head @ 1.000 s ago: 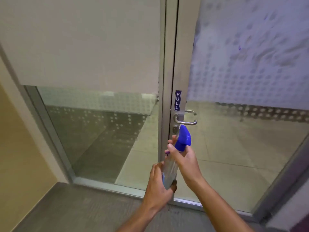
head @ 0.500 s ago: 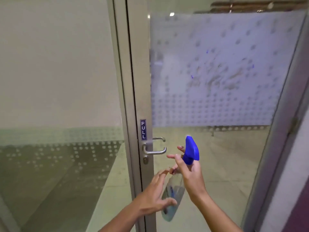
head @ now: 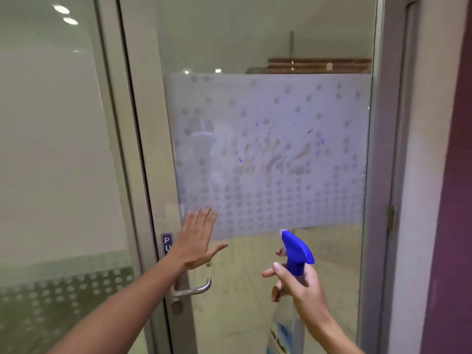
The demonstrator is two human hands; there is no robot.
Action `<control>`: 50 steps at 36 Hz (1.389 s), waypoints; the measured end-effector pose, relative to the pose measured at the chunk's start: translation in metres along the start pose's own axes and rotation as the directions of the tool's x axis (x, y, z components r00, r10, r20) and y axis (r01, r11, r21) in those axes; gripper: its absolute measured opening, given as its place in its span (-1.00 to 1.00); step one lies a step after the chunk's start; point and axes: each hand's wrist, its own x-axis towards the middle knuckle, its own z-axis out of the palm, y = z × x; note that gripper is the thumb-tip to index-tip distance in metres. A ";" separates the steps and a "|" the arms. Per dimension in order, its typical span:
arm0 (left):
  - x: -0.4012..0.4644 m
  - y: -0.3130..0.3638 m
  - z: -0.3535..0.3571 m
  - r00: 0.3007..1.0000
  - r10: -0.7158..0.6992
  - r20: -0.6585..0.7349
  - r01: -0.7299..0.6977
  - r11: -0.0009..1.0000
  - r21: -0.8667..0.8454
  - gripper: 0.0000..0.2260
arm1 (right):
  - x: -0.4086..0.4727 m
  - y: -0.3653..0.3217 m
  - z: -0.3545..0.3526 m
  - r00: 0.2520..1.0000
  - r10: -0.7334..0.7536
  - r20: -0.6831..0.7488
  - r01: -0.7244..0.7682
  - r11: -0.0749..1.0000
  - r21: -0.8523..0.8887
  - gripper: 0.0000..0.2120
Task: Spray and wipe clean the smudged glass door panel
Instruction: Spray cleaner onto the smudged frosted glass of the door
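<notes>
Left hand: my left hand [head: 198,238] is spread flat, fingers together and thumb out toward 3 o'clock, palm toward the glass door panel [head: 268,154] at about 9 o'clock of the frame centre; whether it actually touches the glass I cannot tell. It grips nothing.

Right hand: my right hand [head: 300,290] is clamped around the neck of the spray bottle [head: 293,290], down at 5 o'clock, with the forefinger stretched out ahead of the trigger.

Spray bottle: blue head [head: 296,247] with the nozzle aimed up toward 11 o'clock at the panel; the clear body hangs below my fist and runs off the bottom edge.

Glass door panel: it fills the middle of my view, with a frosted dotted band [head: 268,139] across it.

Smudges: brownish streaks [head: 281,157] sit on the frosted band just right of centre, with a few small purple flecks around them.

Door handle: a metal lever [head: 192,290] at 7 o'clock, below my left wrist, with a keyhole under it.

Sign: a blue plate [head: 166,244] on the frame, partly hidden by my left hand.

Spacing: my two hands are well apart.
</notes>
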 end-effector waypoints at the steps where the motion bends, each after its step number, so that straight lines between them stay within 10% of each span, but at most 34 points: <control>1: 0.013 -0.006 -0.004 0.999 -0.006 -0.046 0.008 0.999 0.047 -0.13 | 0.003 -0.002 -0.002 1.000 -0.003 0.004 0.003 1.000 -0.004 -0.74; 13: 0.123 -0.076 -0.054 0.972 0.059 -0.226 0.003 0.963 0.268 -0.10 | 0.040 -0.029 0.009 0.992 -0.109 -0.071 0.110 0.994 0.012 -0.56; 17: 0.141 -0.095 -0.060 0.972 0.144 -0.187 -0.070 0.933 0.354 -0.09 | 0.051 -0.034 0.012 0.975 -0.125 -0.183 0.124 0.992 -0.015 -0.82; 33: 0.165 -0.132 -0.030 0.929 0.258 -0.267 -0.170 0.934 0.314 0.08 | 0.096 -0.058 0.028 0.938 -0.151 -0.311 0.146 0.989 -0.040 -0.10; 40: 0.169 -0.132 -0.022 0.896 0.274 -0.349 -0.152 0.929 0.338 0.01 | 0.132 -0.076 0.033 0.908 -0.177 -0.381 0.195 0.981 0.010 -0.55; 50: 0.168 -0.131 -0.022 0.889 0.279 -0.362 -0.150 0.927 0.345 -0.01 | 0.159 -0.090 0.033 0.882 -0.154 -0.445 0.189 0.981 0.035 -0.47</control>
